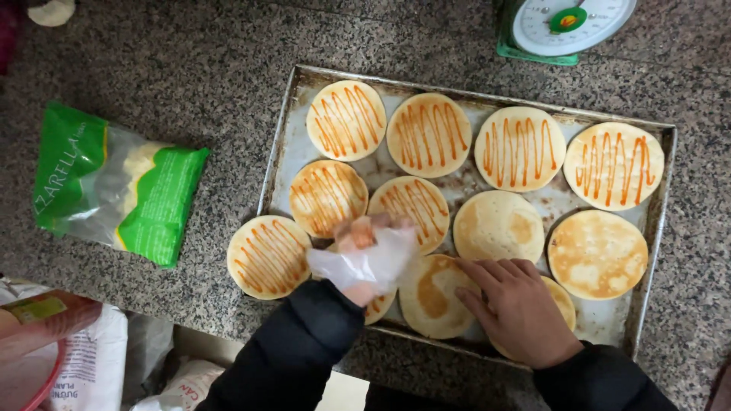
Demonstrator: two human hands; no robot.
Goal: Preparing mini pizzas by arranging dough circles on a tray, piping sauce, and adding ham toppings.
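Note:
A worn metal baking tray [285,144] lies on the speckled granite counter and carries several round flatbreads. Most of them, such as one at the back [429,134], have orange sauce zigzagged over them; two at the right [598,253] are plain. My left hand [368,255], in a loose clear plastic glove, is blurred above the sauced breads at the tray's front; whether it holds anything is hidden. My bare right hand [518,306] rests flat with spread fingers on a plain flatbread [430,298] at the tray's front edge.
A green and clear bag of shredded cheese [114,183] lies on the counter to the left. A green and white kitchen scale [560,27] stands behind the tray. Bags and sacks [84,358] sit below the counter's front edge at lower left.

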